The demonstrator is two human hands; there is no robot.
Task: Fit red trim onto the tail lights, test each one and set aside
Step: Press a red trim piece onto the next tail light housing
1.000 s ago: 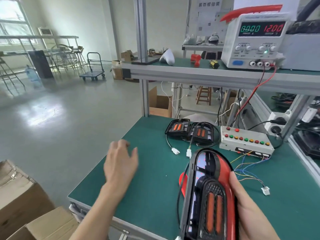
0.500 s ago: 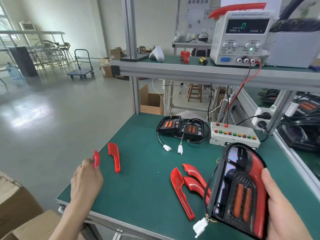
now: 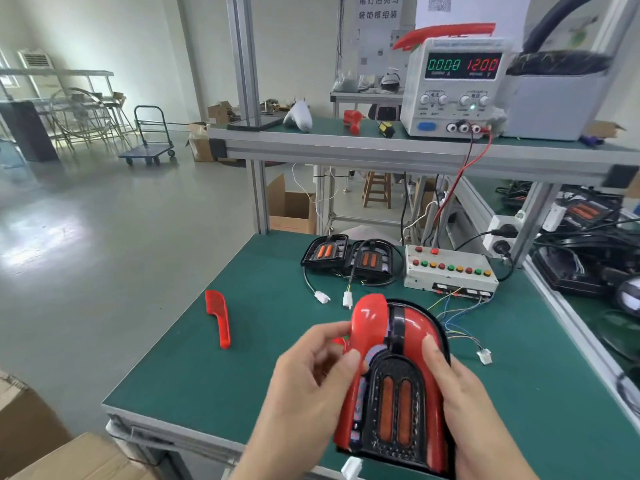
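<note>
A black tail light (image 3: 394,407) with two orange bars is held upright over the green bench (image 3: 214,368), near its front edge. My right hand (image 3: 471,414) grips its right side, where red trim is fitted. My left hand (image 3: 311,386) pinches a red trim piece (image 3: 367,323) and holds it against the light's left side. Another red trim piece (image 3: 219,315) lies on the bench to the left. Two more tail lights (image 3: 349,259) with white plugs sit at the back of the bench.
A white test box (image 3: 450,271) with coloured buttons and loose wires stands at the back right. A power supply (image 3: 457,88) reading 12.00 sits on the upper shelf. Cardboard boxes (image 3: 31,441) stand on the floor at the left. Cables and parts fill the right-hand bench.
My left hand picked up a red trim piece from the bench's left side and brought it to the tail light. My right hand turned the light to face me, nearer the middle.
</note>
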